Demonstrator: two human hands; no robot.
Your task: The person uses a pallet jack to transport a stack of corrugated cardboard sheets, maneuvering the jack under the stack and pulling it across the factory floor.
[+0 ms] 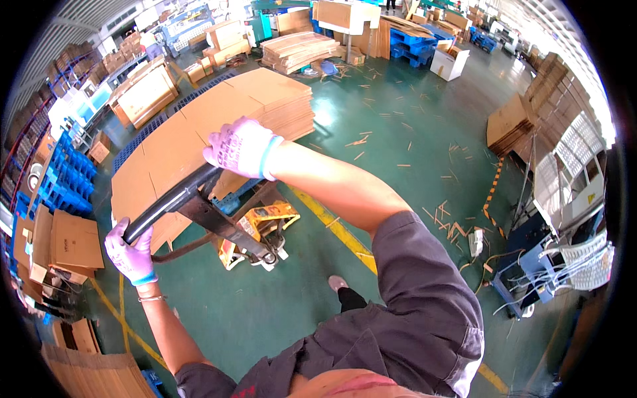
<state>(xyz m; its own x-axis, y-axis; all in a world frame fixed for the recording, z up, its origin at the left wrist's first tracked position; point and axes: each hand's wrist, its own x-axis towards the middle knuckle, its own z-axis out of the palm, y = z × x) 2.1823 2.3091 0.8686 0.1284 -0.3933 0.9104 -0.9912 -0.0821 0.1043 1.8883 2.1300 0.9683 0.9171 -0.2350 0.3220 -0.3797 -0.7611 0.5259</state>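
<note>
My left hand (133, 252), in a pale purple glove with a blue cuff, is wrapped round the near left end of a black pallet jack handle (171, 200). At the handle's far right end, my right hand (239, 146) in a matching glove is closed over the bar, and its fingers cover that end. From the handle a dark shaft (229, 229) slopes down to the orange-yellow pallet jack body (272, 222). Right behind the handle lies a wide stack of flat cardboard sheets (219, 109), with part of a blue pallet (233, 199) showing under it.
Wood splinters (451, 222) litter the green floor (398, 126) to the right. A wheeled cart (531, 278) with cables stands beyond them. Blue pallets (63, 176) and cardboard boxes (74, 240) line the left. A white box (450, 63) and more cardboard stacks (298, 52) stand farther off.
</note>
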